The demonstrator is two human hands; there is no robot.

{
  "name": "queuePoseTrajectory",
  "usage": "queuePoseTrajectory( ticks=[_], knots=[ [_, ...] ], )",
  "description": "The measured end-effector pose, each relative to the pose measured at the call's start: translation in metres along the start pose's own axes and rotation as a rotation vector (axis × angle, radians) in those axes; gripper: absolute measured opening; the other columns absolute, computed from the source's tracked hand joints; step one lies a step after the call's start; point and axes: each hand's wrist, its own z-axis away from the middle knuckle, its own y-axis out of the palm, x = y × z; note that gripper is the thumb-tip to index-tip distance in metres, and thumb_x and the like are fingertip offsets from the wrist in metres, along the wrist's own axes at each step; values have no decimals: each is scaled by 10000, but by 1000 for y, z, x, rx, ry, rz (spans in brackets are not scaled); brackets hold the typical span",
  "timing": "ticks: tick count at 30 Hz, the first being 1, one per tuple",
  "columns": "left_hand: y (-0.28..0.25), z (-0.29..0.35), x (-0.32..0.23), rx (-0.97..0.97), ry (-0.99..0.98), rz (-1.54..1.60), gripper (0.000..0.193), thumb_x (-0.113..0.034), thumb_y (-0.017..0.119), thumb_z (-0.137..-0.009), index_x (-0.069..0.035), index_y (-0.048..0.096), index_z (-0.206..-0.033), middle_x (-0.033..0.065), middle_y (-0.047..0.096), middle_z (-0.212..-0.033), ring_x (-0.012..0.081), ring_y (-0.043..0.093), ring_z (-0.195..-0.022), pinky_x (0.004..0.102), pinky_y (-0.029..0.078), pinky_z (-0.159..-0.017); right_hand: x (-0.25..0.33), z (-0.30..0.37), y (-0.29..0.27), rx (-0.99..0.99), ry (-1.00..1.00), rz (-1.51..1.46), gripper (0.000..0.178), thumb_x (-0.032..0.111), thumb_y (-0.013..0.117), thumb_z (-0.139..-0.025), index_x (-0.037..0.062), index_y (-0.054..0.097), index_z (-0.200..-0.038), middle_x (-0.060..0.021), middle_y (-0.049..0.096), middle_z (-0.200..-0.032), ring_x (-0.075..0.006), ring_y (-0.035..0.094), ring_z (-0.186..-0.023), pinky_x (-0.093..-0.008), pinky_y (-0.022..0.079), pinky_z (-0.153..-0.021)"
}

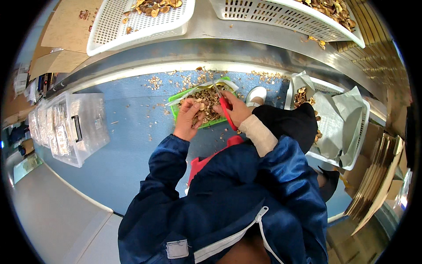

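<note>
1. One white crate [360,138] is sitting on my right, mushrooms [303,97] and a grey liner [336,116] inside, probably for easy reach.
2. Green basket [210,124] is resting right under both hands, I'm guessing to catch bits; mushroom pieces [210,95] are filling it.
3. Red scissors [229,114]: my right hand [238,109] is wrapping the handles, blades pointing away from me, likely for safety. Can't tell the blade gap.
4. Small mushroom piece [202,106]: my left hand [190,115] is pinching it narrowly over the basket, seemingly for control.
</note>
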Motion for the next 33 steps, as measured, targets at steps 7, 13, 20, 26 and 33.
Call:
queuePoseTrajectory(
  ticks=[7,13,20,26,33],
  knots=[
    [-16,-2,-8,-187,119,-317,80,-68,520,-846,-83,517,-925,-13,512,-721,44,433,-537,160,278,-361,8,11,3,194,43,-33,658,368,725,-663,-40,434,-1089,-135,522,-756,-202,518,-686,-320,430,-637],
    [-5,-1,-18,-57,80,-226,186,-7,512,-816,-85,441,-970,-8,481,-687,52,421,-515,170,263,-349,17,14,3,251,-67,72,591,354,718,-659,-10,467,-1050,-160,550,-751,-291,545,-678,-363,433,-616],
    [-22,-8,-30,32,-18,-329,275,8,524,-804,-107,386,-1011,20,522,-768,64,423,-499,179,256,-336,21,15,-3,293,-76,187,617,385,711,-642,31,480,-1091,-159,560,-751,-311,544,-676,-384,430,-620],
    [-18,-9,-36,8,-24,-349,327,37,533,-781,-105,373,-1029,33,553,-802,65,425,-483,183,263,-336,14,17,-3,300,-70,312,692,450,687,-639,66,465,-1170,-140,568,-816,-313,531,-822,-406,403,-715],
    [-15,-7,-36,-45,194,-572,378,54,564,-761,-98,359,-1039,35,560,-846,67,481,-578,189,363,-441,9,19,1,300,-31,376,669,489,644,-676,80,465,-1175,-145,562,-836,-326,516,-841,-416,401,-756]
  ],
)
